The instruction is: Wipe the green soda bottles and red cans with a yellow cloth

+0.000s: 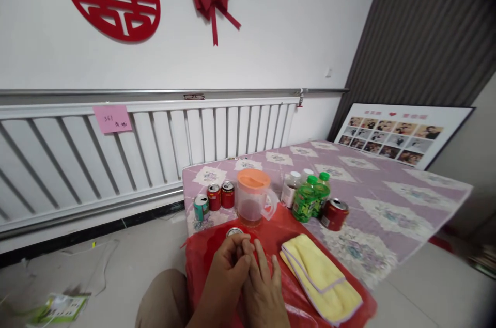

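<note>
Left hand (227, 271) curled against right hand (265, 289) before orange-lidded pitcher (248, 203), pinch unclear for both; red plastic sheet (277, 227) beneath, likely shielding tablecloth (368, 165).

Now spotting a white radiator (240, 129) behind the table's (368, 178) far edge, with a pink note (112, 119) on its front; over to a photo board (399, 124) beyond the far right edge; up high, catching a red bow (212, 0) beside a round red emblem (110, 1)!

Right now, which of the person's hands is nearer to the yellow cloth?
Right. The right hand is beside the yellow cloth, with a small gap between; the left hand is farther away, on the right hand's other side.
</note>
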